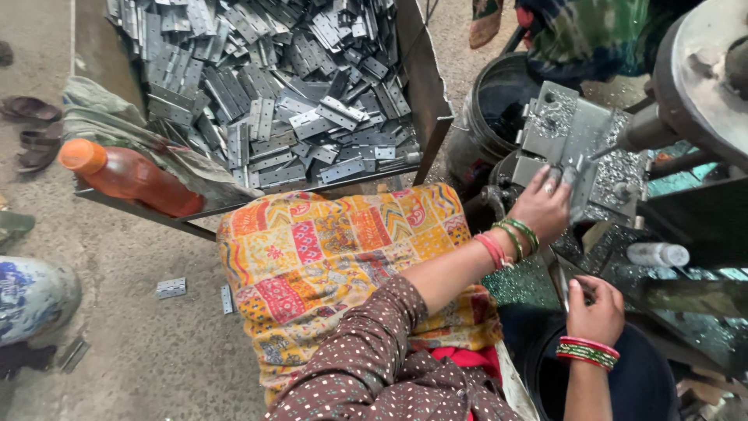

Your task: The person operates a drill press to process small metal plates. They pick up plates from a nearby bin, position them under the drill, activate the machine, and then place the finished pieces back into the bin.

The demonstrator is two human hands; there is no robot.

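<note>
Our left hand presses a flat metal hinge plate with narrow fingers onto the press fixture, while our right hand, fingers curled shut, grips a thin metal lever just below.

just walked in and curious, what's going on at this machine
A person seated at a metal press machine has the left hand on a small grey metal plate at the machine's block. The right hand grips a thin metal lever lower down. Beside them, a steel bin holds a heap of flat grey metal hinges.
</note>
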